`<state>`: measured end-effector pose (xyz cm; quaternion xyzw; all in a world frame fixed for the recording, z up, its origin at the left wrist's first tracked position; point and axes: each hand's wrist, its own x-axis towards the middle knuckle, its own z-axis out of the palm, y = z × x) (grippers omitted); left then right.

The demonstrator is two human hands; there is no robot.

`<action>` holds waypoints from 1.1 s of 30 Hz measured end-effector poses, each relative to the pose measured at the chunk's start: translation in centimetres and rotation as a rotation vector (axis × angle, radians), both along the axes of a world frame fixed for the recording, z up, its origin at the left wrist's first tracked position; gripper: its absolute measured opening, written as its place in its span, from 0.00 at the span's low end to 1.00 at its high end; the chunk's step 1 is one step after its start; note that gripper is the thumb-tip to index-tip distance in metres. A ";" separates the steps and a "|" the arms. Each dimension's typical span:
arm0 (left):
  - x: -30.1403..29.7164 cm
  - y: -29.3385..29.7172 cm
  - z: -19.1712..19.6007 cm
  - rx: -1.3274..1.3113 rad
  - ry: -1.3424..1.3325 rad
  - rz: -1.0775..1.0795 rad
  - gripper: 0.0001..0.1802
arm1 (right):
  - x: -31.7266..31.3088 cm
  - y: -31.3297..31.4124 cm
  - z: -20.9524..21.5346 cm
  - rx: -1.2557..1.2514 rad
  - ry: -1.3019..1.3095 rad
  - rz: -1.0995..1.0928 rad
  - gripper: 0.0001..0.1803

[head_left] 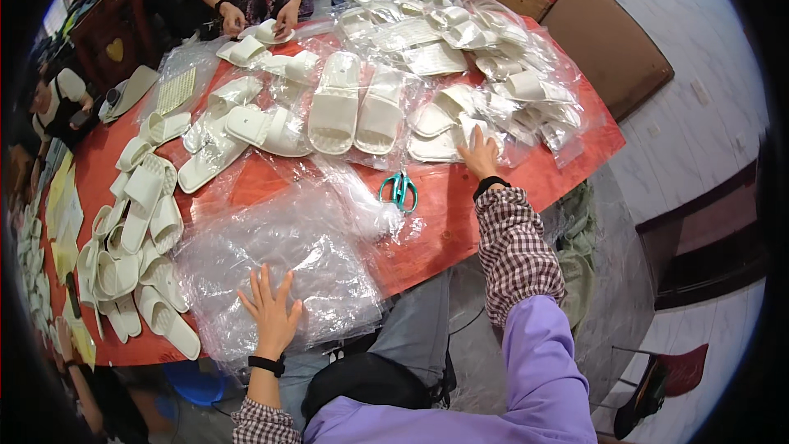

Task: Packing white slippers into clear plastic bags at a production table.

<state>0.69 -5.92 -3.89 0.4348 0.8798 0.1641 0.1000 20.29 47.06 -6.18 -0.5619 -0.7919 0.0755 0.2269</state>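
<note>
My left hand (271,308) lies flat with fingers spread on a heap of clear plastic bags (279,259) at the near edge of the red table (460,222). My right hand (479,154) reaches forward and rests on a bagged white slipper (440,144) among a pile of bagged slippers (493,74). A loose pair of white slippers (353,107) lies just left of it. Teal-handled scissors (399,190) sit on the table between my hands.
Several unbagged white slippers (140,230) are stacked at the left. Across the table another person's hands (259,16) hold a slipper. A brown panel (608,45) stands at the far right, beside pale floor tiles.
</note>
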 end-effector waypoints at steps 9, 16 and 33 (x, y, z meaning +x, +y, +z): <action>-0.7 0.0 -0.7 0.033 0.023 -0.011 0.34 | 1.4 -0.7 3.9 -0.230 -0.094 0.000 0.45; -0.6 -0.1 -0.9 0.077 -0.010 -0.011 0.34 | 3.3 -3.2 4.3 -0.252 -0.099 -0.013 0.44; -1.6 -1.4 -3.2 0.099 0.061 -0.042 0.36 | 5.1 -7.8 25.2 -0.542 0.456 0.118 0.28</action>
